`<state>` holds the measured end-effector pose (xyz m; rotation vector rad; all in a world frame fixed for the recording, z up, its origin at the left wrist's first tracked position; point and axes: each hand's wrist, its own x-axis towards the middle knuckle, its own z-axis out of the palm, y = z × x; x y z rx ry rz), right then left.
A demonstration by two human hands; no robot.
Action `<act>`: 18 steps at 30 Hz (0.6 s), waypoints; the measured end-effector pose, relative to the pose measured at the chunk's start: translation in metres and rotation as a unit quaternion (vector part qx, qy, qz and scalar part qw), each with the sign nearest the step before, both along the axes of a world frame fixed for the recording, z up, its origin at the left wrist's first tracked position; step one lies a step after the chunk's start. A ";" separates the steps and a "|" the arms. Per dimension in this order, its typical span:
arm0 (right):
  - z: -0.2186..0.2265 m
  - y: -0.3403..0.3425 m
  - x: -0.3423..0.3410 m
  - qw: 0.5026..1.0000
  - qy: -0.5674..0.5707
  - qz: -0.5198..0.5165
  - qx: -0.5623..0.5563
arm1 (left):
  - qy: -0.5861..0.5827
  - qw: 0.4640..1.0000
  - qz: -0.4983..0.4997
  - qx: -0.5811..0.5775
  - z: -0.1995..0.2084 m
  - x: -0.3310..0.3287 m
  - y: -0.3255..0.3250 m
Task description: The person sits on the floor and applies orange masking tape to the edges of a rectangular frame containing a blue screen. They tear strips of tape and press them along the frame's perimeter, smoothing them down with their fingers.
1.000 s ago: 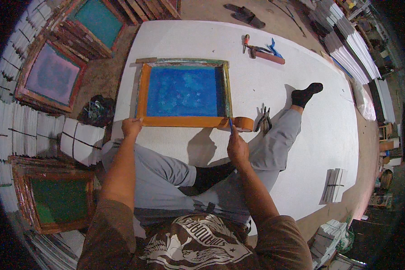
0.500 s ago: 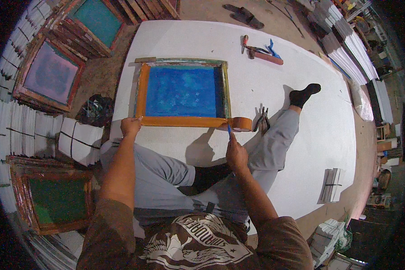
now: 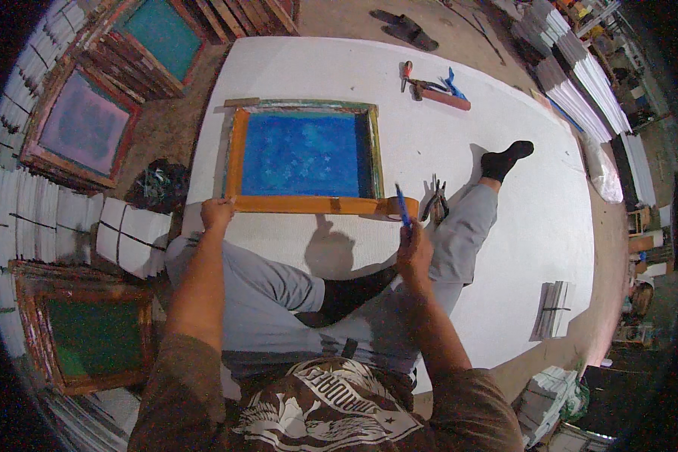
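A wooden screen-printing frame (image 3: 378, 143) with blue mesh (image 3: 301, 154) lies flat on the white sheet. Brown packing tape (image 3: 286, 204) stretches along its near side, and another strip runs down its left side. At the near left corner my left hand (image 3: 218, 215) pinches the tape's end. The tape roll (image 3: 407, 206) hangs from the strip's other end, past the near right corner. My closed right hand (image 3: 414, 252) holds a slim blue tool (image 3: 404, 209) with a narrow dark tip, shaped like a cutter knife, upright in front of the roll.
Pliers (image 3: 435, 202) lie beside my right shin. Farther off are a red-handled screwdriver (image 3: 407, 73) and a reddish-brown bar (image 3: 443, 96). More frames (image 3: 83, 124) and stacked white bundles (image 3: 132, 233) stand along the left. A strapped paper bundle (image 3: 554, 310) is at right.
My right hand has moved right and a little up, carrying the blue tool from the tape's edge to in front of the roll. The left hand stays at the corner.
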<state>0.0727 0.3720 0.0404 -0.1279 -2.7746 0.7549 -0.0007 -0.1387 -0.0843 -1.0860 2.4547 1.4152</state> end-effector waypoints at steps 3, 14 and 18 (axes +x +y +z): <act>-0.004 0.014 -0.060 0.979 0.166 0.077 0.088 | 0.043 0.998 -0.002 0.048 -0.018 0.005 -0.022; -0.084 0.071 -0.115 0.992 0.106 -0.017 -0.064 | 0.204 0.964 0.002 0.170 0.110 0.010 0.031; -0.092 0.084 -0.124 0.960 0.116 -0.031 -0.251 | 0.243 0.957 -0.024 0.157 0.151 0.008 0.042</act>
